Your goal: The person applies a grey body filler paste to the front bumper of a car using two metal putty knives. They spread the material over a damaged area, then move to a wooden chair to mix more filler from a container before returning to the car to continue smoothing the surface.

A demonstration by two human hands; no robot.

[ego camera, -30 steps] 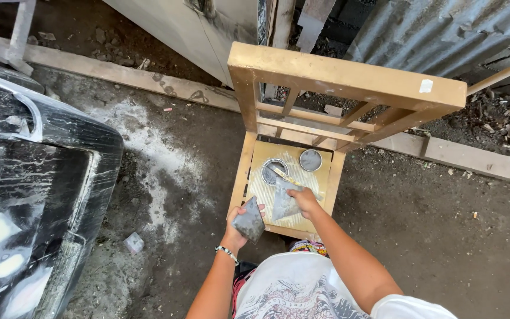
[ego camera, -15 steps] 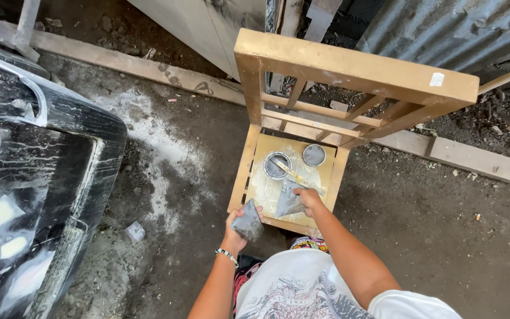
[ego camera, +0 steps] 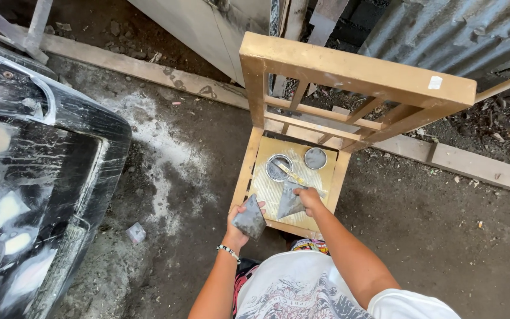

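Observation:
My left hand point(ego camera: 238, 227) holds a grey square spreader plate point(ego camera: 249, 218) smeared with filler, just off the front left corner of a wooden chair point(ego camera: 355, 77). My right hand point(ego camera: 309, 197) rests on the chair seat point(ego camera: 321, 186) and grips a grey scraper blade point(ego camera: 289, 201) lying flat there. Behind it an open round tin point(ego camera: 278, 167) holds grey paste, with a yellow-handled tool point(ego camera: 293, 175) across its rim. The tin's lid point(ego camera: 315, 158) lies to the right.
A black car body panel point(ego camera: 36, 177) with white sanded patches fills the left side. White dust point(ego camera: 160, 153) marks the dirt ground. Wooden beams point(ego camera: 479, 168) and corrugated metal sheets point(ego camera: 444, 29) lie behind the chair. A small grey scrap point(ego camera: 136, 233) sits on the ground.
My left hand with the plate has stayed by the chair's front corner. My right hand has shifted slightly on the seat, onto the scraper blade. The camera has tilted a little.

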